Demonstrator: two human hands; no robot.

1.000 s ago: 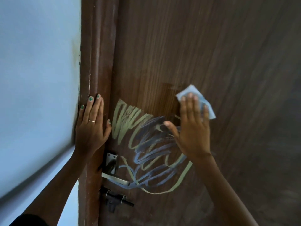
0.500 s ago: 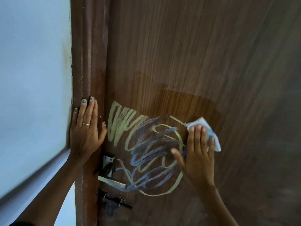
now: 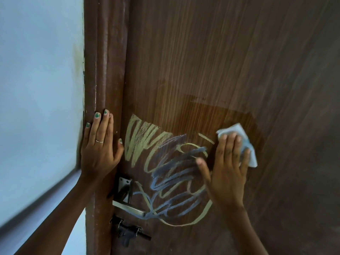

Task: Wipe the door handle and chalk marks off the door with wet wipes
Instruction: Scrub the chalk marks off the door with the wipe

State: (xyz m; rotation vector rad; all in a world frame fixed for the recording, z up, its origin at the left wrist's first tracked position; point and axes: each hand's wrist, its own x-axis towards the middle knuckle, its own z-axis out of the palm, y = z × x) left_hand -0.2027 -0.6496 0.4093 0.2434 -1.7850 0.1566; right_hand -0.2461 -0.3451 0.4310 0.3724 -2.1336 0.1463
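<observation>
Yellow and blue chalk marks (image 3: 165, 168) scrawl across the brown wooden door (image 3: 220, 61) above and right of the metal door handle (image 3: 128, 208). My right hand (image 3: 227, 172) presses a white wet wipe (image 3: 246, 144) flat against the door at the right edge of the scribble. A darker wet patch spreads above and around the wipe. My left hand (image 3: 100, 146), wearing a ring, lies flat with fingers apart on the door frame (image 3: 104, 61), left of the chalk, holding nothing.
A pale blue wall (image 3: 40, 89) runs along the left of the frame. Below the handle sits a dark sliding bolt (image 3: 130, 232). The door surface to the right and above is bare wood.
My right hand slid the wipe down and to the right along the door, leaving a wet dark patch above it. The left hand stayed on the frame.
</observation>
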